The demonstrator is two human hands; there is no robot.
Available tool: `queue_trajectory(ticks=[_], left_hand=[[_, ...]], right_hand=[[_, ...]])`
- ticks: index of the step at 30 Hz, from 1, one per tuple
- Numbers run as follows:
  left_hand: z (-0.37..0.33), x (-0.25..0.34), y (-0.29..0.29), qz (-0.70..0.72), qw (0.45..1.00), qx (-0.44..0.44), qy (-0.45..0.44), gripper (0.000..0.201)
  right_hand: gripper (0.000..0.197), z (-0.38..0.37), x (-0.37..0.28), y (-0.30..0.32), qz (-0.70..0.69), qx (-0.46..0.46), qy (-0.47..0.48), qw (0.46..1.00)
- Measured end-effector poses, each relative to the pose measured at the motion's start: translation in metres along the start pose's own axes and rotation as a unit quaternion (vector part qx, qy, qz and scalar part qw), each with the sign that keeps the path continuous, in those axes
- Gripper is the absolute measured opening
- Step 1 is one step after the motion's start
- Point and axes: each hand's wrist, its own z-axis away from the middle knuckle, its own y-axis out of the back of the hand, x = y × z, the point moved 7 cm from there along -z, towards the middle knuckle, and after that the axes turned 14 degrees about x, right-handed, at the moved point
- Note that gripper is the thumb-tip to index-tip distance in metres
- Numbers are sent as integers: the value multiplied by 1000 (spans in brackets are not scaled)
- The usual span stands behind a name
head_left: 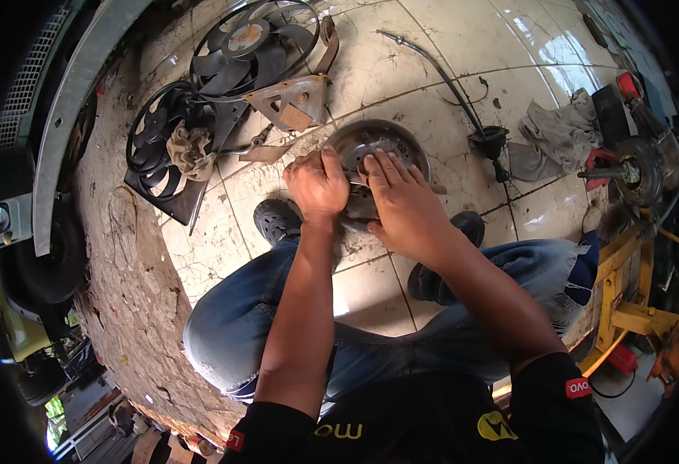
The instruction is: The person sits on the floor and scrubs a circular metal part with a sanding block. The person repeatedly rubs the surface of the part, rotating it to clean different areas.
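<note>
A glossy floor of large, square, cream ceramic tiles, dark-grouted, spreads across the middle and top of the view, smudged with dirt and marked by fine crack-like lines. Pale patches of reflected light gleam on it at the upper right. At the left the tiling gives way to a strip of rough, brown, pitted ground, duller and strewn with small pale flecks. Along the right side stands a yellow-painted metal frame of thick bars, scuffed and stained. At the lower left, a small bright gap shows green outside, while the surroundings there lie in deep shadow.
</note>
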Motion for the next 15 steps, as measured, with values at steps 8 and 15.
queue_trajectory(ticks=[8, 15], left_hand=[[-5, 6, -2, -9, 1000, -6, 9, 36], [-9, 19, 0, -34, 999, 7, 19, 35]], right_hand=[[85, 2, -7, 1, 21, -11, 13, 1000], [77, 1, 3, 2, 33, -27, -20, 999]])
